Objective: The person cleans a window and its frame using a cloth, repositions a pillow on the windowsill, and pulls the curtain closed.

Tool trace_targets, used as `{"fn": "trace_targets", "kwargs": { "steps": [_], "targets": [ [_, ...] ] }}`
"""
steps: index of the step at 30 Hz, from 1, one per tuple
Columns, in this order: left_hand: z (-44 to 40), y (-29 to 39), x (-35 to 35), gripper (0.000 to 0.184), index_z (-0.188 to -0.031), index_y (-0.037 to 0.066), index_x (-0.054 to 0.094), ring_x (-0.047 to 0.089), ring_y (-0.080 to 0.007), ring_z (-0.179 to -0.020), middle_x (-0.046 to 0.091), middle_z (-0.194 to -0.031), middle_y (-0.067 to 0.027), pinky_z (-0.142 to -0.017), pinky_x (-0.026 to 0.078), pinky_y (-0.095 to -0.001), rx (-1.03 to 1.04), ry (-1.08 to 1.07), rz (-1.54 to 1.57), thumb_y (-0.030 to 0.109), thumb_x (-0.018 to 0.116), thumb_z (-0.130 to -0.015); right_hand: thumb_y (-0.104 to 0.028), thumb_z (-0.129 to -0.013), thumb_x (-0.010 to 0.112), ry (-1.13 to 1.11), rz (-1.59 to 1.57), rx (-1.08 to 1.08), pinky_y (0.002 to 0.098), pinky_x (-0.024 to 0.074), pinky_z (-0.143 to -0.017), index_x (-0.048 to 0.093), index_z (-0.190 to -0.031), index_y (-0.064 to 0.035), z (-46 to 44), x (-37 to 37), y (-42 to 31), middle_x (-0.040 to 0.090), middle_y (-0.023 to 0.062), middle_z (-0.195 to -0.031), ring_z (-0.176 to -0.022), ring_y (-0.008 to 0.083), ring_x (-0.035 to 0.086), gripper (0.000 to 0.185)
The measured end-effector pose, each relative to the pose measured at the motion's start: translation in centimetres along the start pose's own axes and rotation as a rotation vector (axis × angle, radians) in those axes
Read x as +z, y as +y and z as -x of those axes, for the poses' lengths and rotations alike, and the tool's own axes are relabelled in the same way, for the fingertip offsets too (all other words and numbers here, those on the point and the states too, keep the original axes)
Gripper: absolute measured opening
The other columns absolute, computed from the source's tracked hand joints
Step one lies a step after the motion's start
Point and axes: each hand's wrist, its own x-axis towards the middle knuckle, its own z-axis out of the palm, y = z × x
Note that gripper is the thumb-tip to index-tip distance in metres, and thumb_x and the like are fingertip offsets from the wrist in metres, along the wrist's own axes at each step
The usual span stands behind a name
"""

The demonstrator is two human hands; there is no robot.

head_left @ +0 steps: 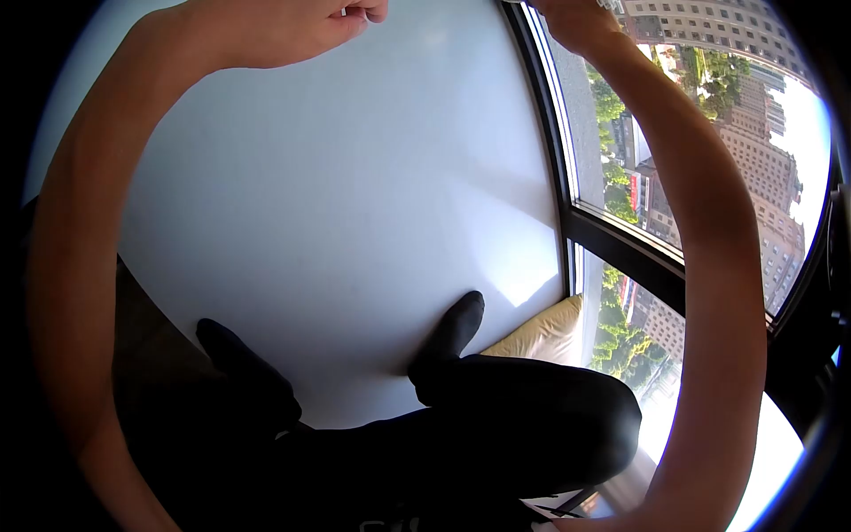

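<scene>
Both of my arms reach up to the top of the view. My left hand (332, 27) is cut off by the top edge; the fingers that show are curled in, and whatever they may hold is hidden. My right hand (576, 22) is near the window frame (542, 97), at the top edge too, with its fingers mostly out of view. A small shiny whitish thing (610, 4) shows beside it, too little to name. Below the hands spreads a smooth pale surface (337, 177).
My feet in dark socks (456, 324) rest on the pale surface, and my legs in black trousers (514, 395) are bent. A yellowish cushion (541, 335) lies by the window. Beyond the window glass are trees (612, 332) and tall buildings (762, 186).
</scene>
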Motion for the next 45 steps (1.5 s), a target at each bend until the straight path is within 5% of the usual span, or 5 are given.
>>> {"fn": "trace_targets", "kwargs": {
  "steps": [8, 10, 18, 31, 45],
  "targets": [
    [1.8, 3.8, -4.9, 0.041, -0.131, -0.003, 0.057, 0.059, -0.0374, -0.12, 0.062, -0.127, -0.024, -0.103, 0.045, -0.044, -0.042, -0.19, 0.067, 0.025, 0.046, -0.104, -0.007, -0.093, 0.052, -0.409, -0.278, 0.094, 0.037, 0.0332, -0.12, 0.069, -0.113, -0.0017, 13.9, -3.9, -8.2, 0.05, 0.0096, -0.149, -0.145, 0.0226, 0.037, 0.027],
    [1.8, 1.0, -1.1, 0.021, -0.11, 0.001, 0.067, 0.065, -0.0219, -0.089, 0.069, -0.098, -0.0106, -0.082, 0.053, -0.034, 0.012, 0.135, 0.056, 0.016, 0.056, -0.101, -0.006, -0.09, 0.051, -0.526, -0.302, 0.093, 0.0353, 0.0337, -0.119, 0.069, -0.115, -0.0013, 17.7, -4.7, -10.0, 0.051, 0.0097, -0.148, -0.144, 0.0236, 0.038, 0.03],
    [3.2, -0.6, -1.4, 0.023, -0.112, 0.001, 0.067, 0.065, -0.0229, -0.092, 0.07, -0.101, -0.0113, -0.085, 0.053, -0.0354, 0.029, 0.121, 0.032, 0.016, 0.055, -0.101, -0.012, -0.083, 0.059, -0.789, -0.326, 0.049, 0.0362, 0.0361, -0.115, 0.072, -0.101, -0.0013, 23.5, -6.5, -14.0, 0.06, 0.0115, -0.129, -0.135, 0.0263, 0.044, 0.025],
    [1.2, -1.8, 1.6, 0.024, -0.116, 0.003, 0.067, 0.063, -0.0277, -0.102, 0.069, -0.113, -0.0111, -0.092, 0.05, -0.0374, -0.115, -0.061, 0.04, 0.013, 0.054, -0.098, -0.006, -0.087, 0.055, -0.411, -0.299, -0.021, 0.0394, 0.0312, -0.12, 0.068, -0.115, 0.0, 22.2, -2.3, -11.4, 0.059, 0.0072, -0.133, -0.138, 0.0234, 0.044, 0.031],
    [-1.1, -3.0, 4.4, 0.023, -0.115, 0.004, 0.066, 0.064, -0.0313, -0.103, 0.068, -0.114, -0.0115, -0.091, 0.051, -0.0401, -0.149, -0.144, 0.033, 0.011, 0.053, -0.097, -0.01, -0.092, 0.053, -0.121, -0.12, 0.19, 0.0431, 0.0273, -0.121, 0.068, -0.111, -0.003, -5.0, 2.6, -1.3, 0.058, 0.0072, -0.139, -0.142, 0.0241, 0.041, 0.025]
  ]
}}
